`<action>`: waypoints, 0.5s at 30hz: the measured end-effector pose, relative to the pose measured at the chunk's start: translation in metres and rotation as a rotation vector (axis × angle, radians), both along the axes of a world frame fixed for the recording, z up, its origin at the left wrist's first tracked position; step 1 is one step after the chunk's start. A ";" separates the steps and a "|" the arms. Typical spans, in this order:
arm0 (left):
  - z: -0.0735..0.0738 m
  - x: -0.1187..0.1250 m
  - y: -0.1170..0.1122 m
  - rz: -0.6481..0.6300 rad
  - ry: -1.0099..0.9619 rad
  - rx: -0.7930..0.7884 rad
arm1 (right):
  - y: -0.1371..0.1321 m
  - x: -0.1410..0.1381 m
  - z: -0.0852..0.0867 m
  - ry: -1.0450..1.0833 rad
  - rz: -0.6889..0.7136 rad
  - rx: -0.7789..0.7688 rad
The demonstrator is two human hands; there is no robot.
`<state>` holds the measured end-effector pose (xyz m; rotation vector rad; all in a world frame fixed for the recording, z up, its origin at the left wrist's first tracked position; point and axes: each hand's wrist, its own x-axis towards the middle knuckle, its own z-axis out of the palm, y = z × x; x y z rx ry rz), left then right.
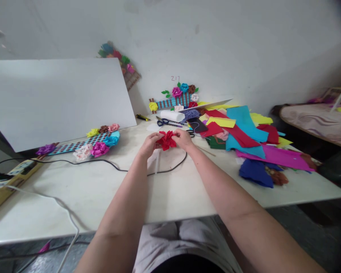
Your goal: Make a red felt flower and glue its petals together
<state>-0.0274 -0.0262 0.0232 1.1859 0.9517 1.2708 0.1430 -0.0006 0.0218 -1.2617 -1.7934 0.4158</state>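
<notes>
My left hand (149,145) and my right hand (183,139) meet over the middle of a white table (102,189), both pinching a red paper flower (167,140) between them. The left fingers grip its left edge, the right fingers its right edge. A white stick (157,163) hangs down from under the flower, close to the left hand. Under the hands a black cable (113,167) curves across the table.
A heap of coloured paper sheets (244,132) lies to the right. Blue scissors (166,122), a white roll (172,115) and blue yarn (190,114) sit behind the hands. A flower-decorated strip (85,144) lies on the left below a leaning white board (59,98). Another strip (174,99) stands by the wall.
</notes>
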 end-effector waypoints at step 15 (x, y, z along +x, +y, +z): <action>0.004 0.003 -0.006 0.071 0.086 0.052 | -0.006 -0.002 0.003 -0.095 -0.010 -0.001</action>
